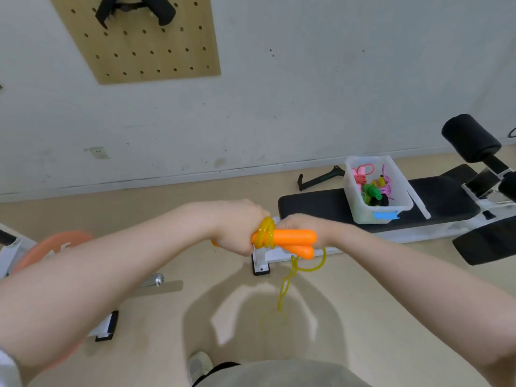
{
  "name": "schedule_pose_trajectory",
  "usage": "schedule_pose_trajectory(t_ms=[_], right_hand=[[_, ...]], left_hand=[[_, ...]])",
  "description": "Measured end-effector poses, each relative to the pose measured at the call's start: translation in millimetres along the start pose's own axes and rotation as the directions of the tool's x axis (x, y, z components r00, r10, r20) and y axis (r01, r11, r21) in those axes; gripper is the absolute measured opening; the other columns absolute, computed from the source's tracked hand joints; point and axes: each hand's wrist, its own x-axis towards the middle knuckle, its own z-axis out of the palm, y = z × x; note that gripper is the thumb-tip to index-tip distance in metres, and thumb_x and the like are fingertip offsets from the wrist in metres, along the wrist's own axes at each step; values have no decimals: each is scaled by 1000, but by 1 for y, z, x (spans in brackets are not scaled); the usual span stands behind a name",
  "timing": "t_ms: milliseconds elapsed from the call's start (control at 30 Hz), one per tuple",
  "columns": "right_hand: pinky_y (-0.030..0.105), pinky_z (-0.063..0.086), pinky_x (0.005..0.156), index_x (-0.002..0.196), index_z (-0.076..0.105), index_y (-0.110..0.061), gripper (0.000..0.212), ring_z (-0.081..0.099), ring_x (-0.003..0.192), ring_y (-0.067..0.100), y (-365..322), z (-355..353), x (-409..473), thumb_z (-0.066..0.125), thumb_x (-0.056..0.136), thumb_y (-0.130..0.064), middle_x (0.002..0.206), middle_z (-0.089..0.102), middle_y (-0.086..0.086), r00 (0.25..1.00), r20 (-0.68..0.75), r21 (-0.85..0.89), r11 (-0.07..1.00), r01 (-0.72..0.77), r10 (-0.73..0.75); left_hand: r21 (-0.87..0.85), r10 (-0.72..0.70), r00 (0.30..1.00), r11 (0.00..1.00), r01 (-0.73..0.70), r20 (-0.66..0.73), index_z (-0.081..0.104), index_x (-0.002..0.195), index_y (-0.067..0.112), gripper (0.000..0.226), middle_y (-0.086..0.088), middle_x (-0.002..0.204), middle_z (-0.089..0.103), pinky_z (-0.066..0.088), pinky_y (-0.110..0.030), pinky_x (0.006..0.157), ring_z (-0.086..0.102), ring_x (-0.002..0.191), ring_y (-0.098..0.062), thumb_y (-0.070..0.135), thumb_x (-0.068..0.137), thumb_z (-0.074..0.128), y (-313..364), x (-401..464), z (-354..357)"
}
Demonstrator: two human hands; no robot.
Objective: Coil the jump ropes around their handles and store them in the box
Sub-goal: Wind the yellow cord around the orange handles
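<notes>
Two orange jump-rope handles [296, 239] lie side by side in front of me, held at chest height. My right hand [303, 223] grips them from behind. A few turns of yellow rope [266, 233] are wound round their left end, where my left hand [237, 226] grips the handles and the coil. The loose rest of the rope [287, 283] hangs down in a loop to the floor. A clear plastic box [377, 212] with a blue label stands on a black bench to the right; it holds several coiled ropes in pink, green and purple.
The black padded bench [312, 203] with its white frame runs along the right, a black roller pad [472, 138] at its far end. A wooden pegboard [139, 43] hangs on the wall. An orange weight plate [55, 244] lies at the left. My shoe [198, 365] is below.
</notes>
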Motion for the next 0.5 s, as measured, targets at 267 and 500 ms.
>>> schedule_pose_trajectory(t_ms=[267, 500], right_hand=[[27, 29, 51, 69, 52, -10, 27, 42, 70, 27, -77, -61, -17, 53, 85, -33, 58, 35, 1, 950, -295, -603, 792, -100, -105], [29, 32, 64, 86, 50, -11, 14, 50, 82, 29, -97, -28, -27, 39, 95, -15, 94, 57, 16, 914, -400, -445, 885, -133, -63]], left_hand=[[449, -368, 907, 788, 421, -204, 40, 132, 4, 45, -14, 128, 45, 33, -46, 90, 37, 118, -30, 11, 88, 49, 23, 17, 12], [-7, -501, 804, 850, 527, -321, 41, 117, 9, 34, -11, 123, 50, 38, -42, 87, 43, 116, -29, 21, 86, 48, -22, 37, 22]])
